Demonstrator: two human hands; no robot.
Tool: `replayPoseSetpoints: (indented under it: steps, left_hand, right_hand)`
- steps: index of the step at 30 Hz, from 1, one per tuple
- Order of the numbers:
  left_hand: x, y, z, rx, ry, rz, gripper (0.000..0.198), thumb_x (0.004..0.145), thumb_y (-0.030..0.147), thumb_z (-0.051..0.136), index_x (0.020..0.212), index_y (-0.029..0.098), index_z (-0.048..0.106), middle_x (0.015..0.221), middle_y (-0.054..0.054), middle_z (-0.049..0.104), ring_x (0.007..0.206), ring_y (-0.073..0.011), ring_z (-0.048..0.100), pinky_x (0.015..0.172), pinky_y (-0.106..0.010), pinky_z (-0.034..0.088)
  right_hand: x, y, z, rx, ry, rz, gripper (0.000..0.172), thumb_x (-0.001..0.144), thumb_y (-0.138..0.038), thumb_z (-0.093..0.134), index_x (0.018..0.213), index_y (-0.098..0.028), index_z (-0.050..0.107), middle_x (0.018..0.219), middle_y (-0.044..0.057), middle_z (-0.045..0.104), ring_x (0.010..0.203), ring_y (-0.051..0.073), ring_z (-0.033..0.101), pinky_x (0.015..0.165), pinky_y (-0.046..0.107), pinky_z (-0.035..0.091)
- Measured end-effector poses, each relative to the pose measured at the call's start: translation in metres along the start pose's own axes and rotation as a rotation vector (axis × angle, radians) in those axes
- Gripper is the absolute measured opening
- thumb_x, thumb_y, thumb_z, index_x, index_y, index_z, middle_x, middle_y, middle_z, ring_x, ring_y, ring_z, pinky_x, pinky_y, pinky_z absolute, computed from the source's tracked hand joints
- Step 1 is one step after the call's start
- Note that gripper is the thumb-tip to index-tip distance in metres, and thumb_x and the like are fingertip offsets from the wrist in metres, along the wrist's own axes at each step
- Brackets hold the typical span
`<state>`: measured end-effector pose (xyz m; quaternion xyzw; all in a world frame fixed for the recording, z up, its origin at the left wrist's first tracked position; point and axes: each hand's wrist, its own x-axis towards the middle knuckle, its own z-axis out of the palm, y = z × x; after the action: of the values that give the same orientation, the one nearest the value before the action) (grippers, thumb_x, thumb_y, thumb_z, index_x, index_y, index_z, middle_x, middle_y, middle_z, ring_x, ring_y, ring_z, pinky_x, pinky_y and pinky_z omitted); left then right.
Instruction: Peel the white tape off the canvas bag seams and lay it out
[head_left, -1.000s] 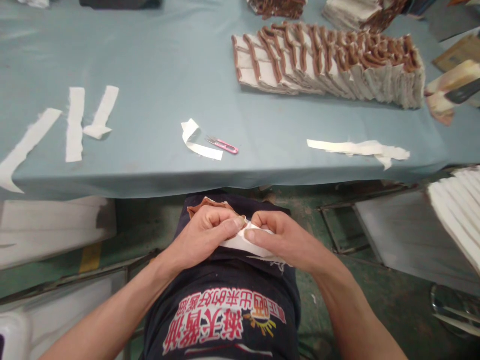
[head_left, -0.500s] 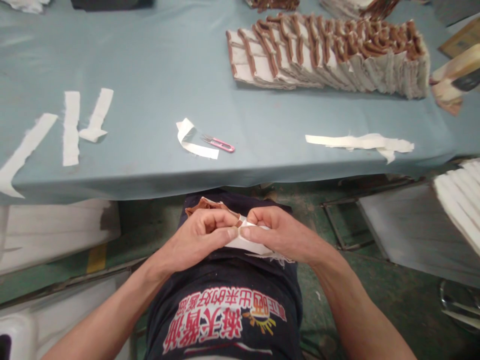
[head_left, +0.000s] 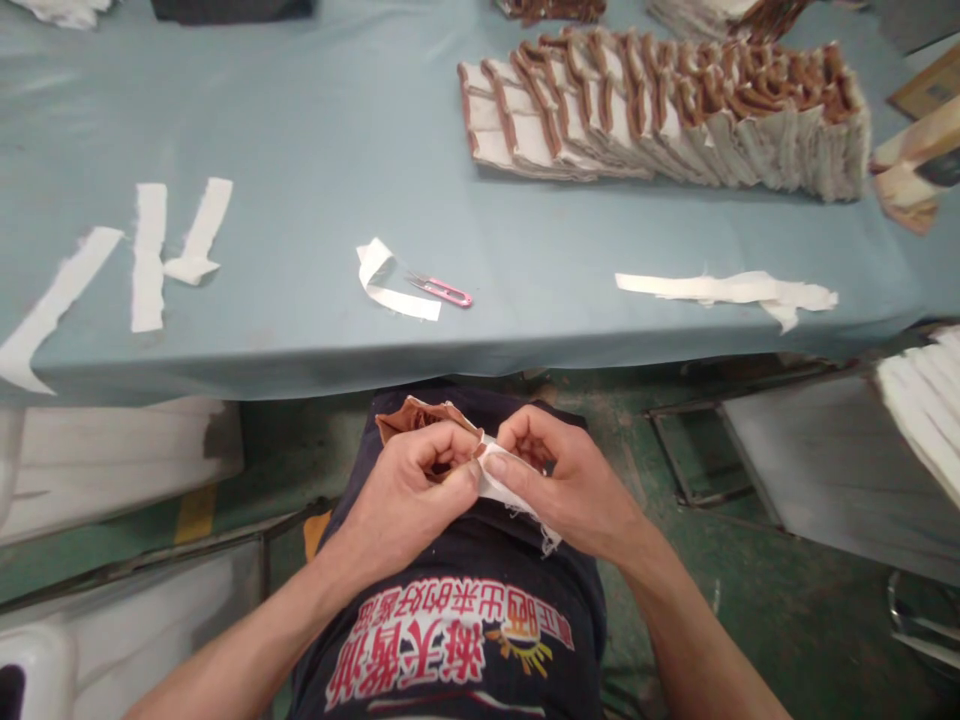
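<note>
Over my lap, my left hand [head_left: 431, 475] pinches a brown fabric piece [head_left: 401, 420] with a pale edge, thumb and forefinger pressed together. My right hand [head_left: 559, 475] grips a white cloth strip [head_left: 499, 488] between thumb and curled fingers, close against the left fingertips. The strip's frayed end hangs below the right hand. Strip and brown fabric meet at the fingertips; whether they are joined there is hidden by the fingers. On the table ahead lie pink thread snips [head_left: 441, 289] beside a curled white strip [head_left: 401, 303].
A blue-green cloth covers the table [head_left: 315, 200]. On it stands a long row of folded brown-and-white fabric pieces [head_left: 660, 120]. More white strips [head_left: 148, 255] lie at the left, and another strip [head_left: 720, 287] at the right. White stacked material [head_left: 926, 400] sits at the far right.
The right hand has tilted and its fingers have lifted a little, with the strip's frayed end now hanging lower. More of the brown fabric shows above the left hand. Both hands keep their hold.
</note>
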<state>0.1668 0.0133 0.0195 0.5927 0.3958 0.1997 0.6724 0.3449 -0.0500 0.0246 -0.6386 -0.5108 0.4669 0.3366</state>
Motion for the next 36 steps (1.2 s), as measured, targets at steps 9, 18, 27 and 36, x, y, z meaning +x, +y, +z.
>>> replayPoseSetpoints:
  steps: [9, 18, 27, 36]
  left_hand:
    - [-0.002, -0.005, 0.004, -0.061, 0.074, -0.008, 0.014, 0.079, 0.027, 0.06, 0.074, 0.015, 0.064, 0.067, 0.001, 0.058, 0.063, -0.0126, 0.048, 0.059, -0.024, 0.04]
    - [-0.007, -0.013, 0.007, -0.16, 0.111, 0.004, 0.017, 0.081, 0.029, 0.062, 0.076, 0.015, 0.07, 0.064, 0.002, 0.058, 0.057, -0.0112, 0.045, 0.053, -0.022, 0.036]
    - [-0.014, -0.012, 0.013, -0.044, 0.251, 0.133, 0.018, 0.083, 0.023, 0.058, 0.071, 0.016, 0.068, 0.063, 0.002, 0.06, 0.057, -0.0117, 0.047, 0.053, -0.023, 0.036]
    - [-0.021, -0.003, 0.01, -0.152, -0.003, 0.118, 0.02, 0.082, 0.027, 0.057, 0.067, 0.016, 0.064, 0.058, 0.002, 0.052, 0.054, -0.0116, 0.044, 0.055, -0.025, 0.036]
  right_hand:
    - [-0.002, 0.005, 0.019, 0.087, 0.197, -0.136, 0.016, 0.094, -0.026, 0.065, 0.081, -0.022, 0.058, 0.071, -0.004, 0.058, 0.061, 0.011, 0.051, 0.058, 0.025, 0.039]
    - [-0.004, 0.004, 0.024, 0.269, 0.126, 0.038, 0.026, 0.096, -0.04, 0.065, 0.081, -0.022, 0.056, 0.069, -0.004, 0.052, 0.06, 0.012, 0.044, 0.055, 0.026, 0.035]
    - [-0.003, 0.004, 0.032, 0.496, 0.029, 0.211, 0.041, 0.086, -0.054, 0.073, 0.079, -0.023, 0.048, 0.065, -0.008, 0.045, 0.055, 0.01, 0.037, 0.05, 0.023, 0.03]
    - [-0.017, 0.008, 0.042, 0.727, -0.001, 0.28, 0.039, 0.088, -0.054, 0.071, 0.085, -0.024, 0.046, 0.063, -0.01, 0.04, 0.052, 0.008, 0.03, 0.047, 0.021, 0.024]
